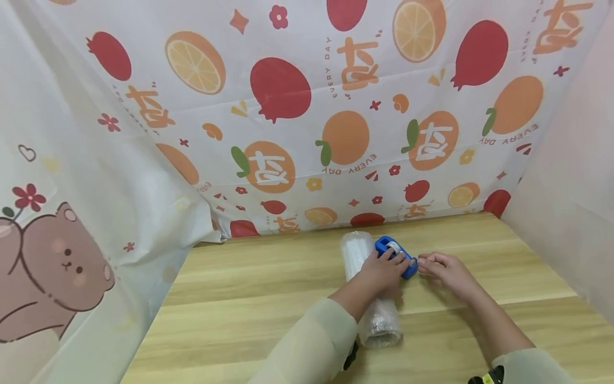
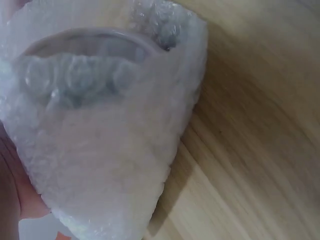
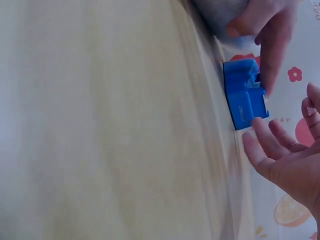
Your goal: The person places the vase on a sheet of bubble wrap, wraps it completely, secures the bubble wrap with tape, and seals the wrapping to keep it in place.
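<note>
A blue tape dispenser [image 1: 410, 271] with a pale roll of tape [image 1: 394, 247] in it sits on the table. My left hand [image 1: 384, 271] reaches across a bubble-wrapped cylinder [image 1: 381, 322], its fairly straight fingers resting on the dispenser. In the left wrist view the wrap [image 2: 100, 150] surrounds something with a round greyish rim [image 2: 95, 36]. My right hand [image 1: 451, 274] is at the dispenser's cutter end, fingertips close to it. The right wrist view shows several of its fingers [image 3: 272, 142] loosely extended; whether thumb and forefinger pinch clear tape cannot be made out.
The light wood-grain table [image 1: 249, 304] runs back to a fruit-printed cloth [image 1: 297, 192]. On the left hangs a pale cloth with a bear print [image 1: 72, 261]; a plain pale wall [image 1: 571, 202] borders the right side.
</note>
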`<control>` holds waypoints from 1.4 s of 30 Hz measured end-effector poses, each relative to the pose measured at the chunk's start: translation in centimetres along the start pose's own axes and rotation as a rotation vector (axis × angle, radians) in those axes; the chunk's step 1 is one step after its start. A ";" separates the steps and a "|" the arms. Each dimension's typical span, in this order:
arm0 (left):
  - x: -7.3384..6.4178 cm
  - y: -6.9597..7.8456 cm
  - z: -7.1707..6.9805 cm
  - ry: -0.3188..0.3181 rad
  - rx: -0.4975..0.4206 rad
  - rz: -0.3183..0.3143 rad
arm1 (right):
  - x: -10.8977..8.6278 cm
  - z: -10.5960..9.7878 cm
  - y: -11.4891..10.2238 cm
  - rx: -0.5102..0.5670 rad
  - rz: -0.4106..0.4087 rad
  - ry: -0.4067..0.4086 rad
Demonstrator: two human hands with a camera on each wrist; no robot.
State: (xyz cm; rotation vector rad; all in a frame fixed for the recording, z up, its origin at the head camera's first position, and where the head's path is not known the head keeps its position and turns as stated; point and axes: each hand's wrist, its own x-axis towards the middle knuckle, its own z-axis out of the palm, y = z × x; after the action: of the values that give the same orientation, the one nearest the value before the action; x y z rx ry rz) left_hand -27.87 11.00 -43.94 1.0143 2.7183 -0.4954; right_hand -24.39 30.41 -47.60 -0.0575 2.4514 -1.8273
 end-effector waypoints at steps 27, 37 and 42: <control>-5.8 -5.8 3.2 0.464 -0.584 -0.031 | -0.8 6.8 -4.1 0.289 -0.094 -0.332; -6.2 -5.2 4.0 0.686 -0.483 -0.092 | -1.1 9.1 -4.4 0.344 -0.164 -0.457; -6.9 -5.7 4.1 0.612 -0.625 -0.074 | -1.1 8.9 -4.5 0.395 -0.119 -0.483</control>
State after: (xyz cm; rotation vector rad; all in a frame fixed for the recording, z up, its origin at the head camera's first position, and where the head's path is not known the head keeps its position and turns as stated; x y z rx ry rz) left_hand -26.23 1.36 -44.31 0.9872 3.0719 0.7462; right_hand -22.60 20.69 -45.82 -0.5550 1.7735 -2.0168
